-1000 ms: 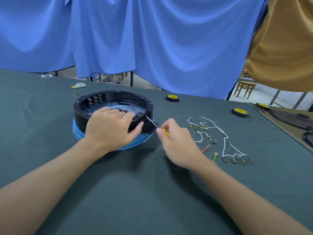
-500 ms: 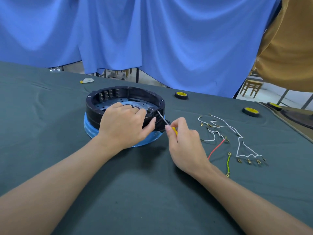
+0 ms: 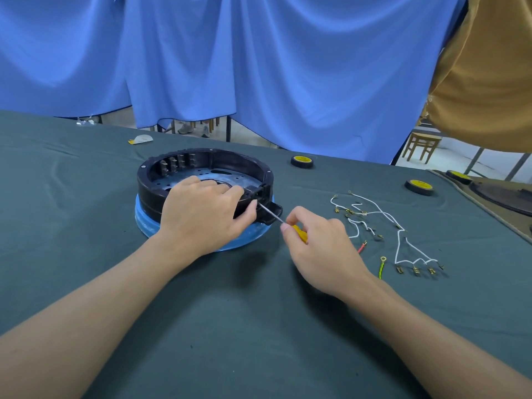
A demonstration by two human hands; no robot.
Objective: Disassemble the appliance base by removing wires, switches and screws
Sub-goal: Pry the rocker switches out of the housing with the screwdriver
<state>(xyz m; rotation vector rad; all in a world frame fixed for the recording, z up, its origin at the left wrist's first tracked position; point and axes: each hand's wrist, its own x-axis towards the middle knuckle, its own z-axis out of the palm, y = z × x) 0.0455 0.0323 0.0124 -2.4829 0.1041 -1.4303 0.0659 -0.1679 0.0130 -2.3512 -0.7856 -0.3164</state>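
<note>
A round black appliance base (image 3: 201,159) with a blue bottom rim stands upside down on the green table cloth (image 3: 230,326). My left hand (image 3: 201,217) grips its near wall, fingers curled over the rim. My right hand (image 3: 319,249) holds a yellow-handled screwdriver (image 3: 299,233). The thin shaft reaches up left into the black switch housing (image 3: 267,205) on the base's right side. Removed white wires (image 3: 400,234) with brass terminals lie to the right, with a red wire (image 3: 362,247) and a green-yellow wire (image 3: 382,267).
Two black-and-yellow discs (image 3: 301,161) (image 3: 419,186) lie at the back right. A brown mat (image 3: 501,203) with dark parts covers the far right. A small white and yellow piece (image 3: 141,139) lies at the back left. Blue curtains hang behind the table.
The view has shifted, so the base sits further right in frame. Both hands keep their hold, and the screwdriver tip stays at the switch housing.
</note>
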